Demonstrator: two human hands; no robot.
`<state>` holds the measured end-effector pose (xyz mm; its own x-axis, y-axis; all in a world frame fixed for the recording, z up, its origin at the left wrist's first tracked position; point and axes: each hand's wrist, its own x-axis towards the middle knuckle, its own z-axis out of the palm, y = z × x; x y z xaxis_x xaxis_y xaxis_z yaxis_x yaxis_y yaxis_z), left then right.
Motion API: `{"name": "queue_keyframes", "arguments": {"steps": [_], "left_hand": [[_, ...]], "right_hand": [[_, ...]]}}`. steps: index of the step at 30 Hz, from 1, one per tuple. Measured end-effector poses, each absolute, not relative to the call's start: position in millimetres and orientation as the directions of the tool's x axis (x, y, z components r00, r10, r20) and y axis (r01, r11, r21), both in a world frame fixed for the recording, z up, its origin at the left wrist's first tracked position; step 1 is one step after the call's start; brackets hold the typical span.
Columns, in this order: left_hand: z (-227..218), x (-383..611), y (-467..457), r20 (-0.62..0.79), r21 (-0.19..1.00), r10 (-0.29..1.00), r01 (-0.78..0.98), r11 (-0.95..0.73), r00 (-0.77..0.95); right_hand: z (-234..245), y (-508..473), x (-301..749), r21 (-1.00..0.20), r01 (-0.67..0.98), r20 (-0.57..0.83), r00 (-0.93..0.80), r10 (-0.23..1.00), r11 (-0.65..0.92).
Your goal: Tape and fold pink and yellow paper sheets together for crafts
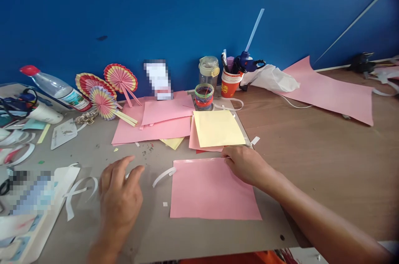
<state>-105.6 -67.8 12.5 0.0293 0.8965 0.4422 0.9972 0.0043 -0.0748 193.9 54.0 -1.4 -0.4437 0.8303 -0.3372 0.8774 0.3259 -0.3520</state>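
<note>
A square sheet of pink paper (215, 191) lies flat on the desk in front of me, with a shiny band along its top edge. My right hand (245, 165) rests on its upper right corner, fingers curled closed at the edge; the fingertips are partly hidden. At the sheet's upper left corner a curled white strip (164, 176) sticks out. My left hand (121, 191) hovers left of the sheet, fingers bent and apart, holding nothing plainly visible. Just beyond the right hand is a yellow paper square (219, 129) on top of pink paper.
Larger pink sheets (168, 112) lie behind, near folded paper fans (121, 77) and a tilted bottle (60, 89). A red paper cup (230, 83) with tools, a lidded jar (208, 70) and tape rolls (204, 97) stand by the blue partition (187, 14). Another pink sheet (333, 91) curls at right.
</note>
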Motion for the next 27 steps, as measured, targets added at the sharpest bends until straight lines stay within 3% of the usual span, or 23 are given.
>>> {"name": "queue_keyframes", "arguments": {"steps": [6,10,15,18,22,27], "left_hand": [[10.6,-100.0,-64.2,0.371,0.069,0.915,0.978,-0.196,0.158],[7.1,-86.1,-61.9,0.119,-0.031,0.928,0.936,-0.351,0.352],[15.2,-100.1,-70.9,-0.066,-0.216,0.977,0.953,-0.211,0.202],[24.4,-105.3,-72.7,-0.054,-0.262,0.982,0.947,-0.187,0.179],[26.1,-94.8,-57.7,0.061,-0.181,0.967,0.955,-0.235,0.249],[15.1,-83.8,-36.4,0.085,0.043,0.949,0.951,-0.307,0.303]], "right_hand": [[2.4,54.1,191.6,-0.333,0.89,-0.372,-0.428,0.824,0.312],[1.8,54.4,189.8,-0.317,0.893,-0.371,-0.428,0.825,0.32],[-2.1,55.0,192.3,-0.31,0.877,-0.332,-0.462,0.822,0.367],[0.3,53.8,192.0,-0.297,0.871,-0.316,-0.477,0.82,0.392],[8.5,49.7,189.8,-0.27,0.862,-0.288,-0.498,0.818,0.429],[18.8,43.4,194.7,-0.269,0.833,-0.17,-0.536,0.827,0.484]]}}
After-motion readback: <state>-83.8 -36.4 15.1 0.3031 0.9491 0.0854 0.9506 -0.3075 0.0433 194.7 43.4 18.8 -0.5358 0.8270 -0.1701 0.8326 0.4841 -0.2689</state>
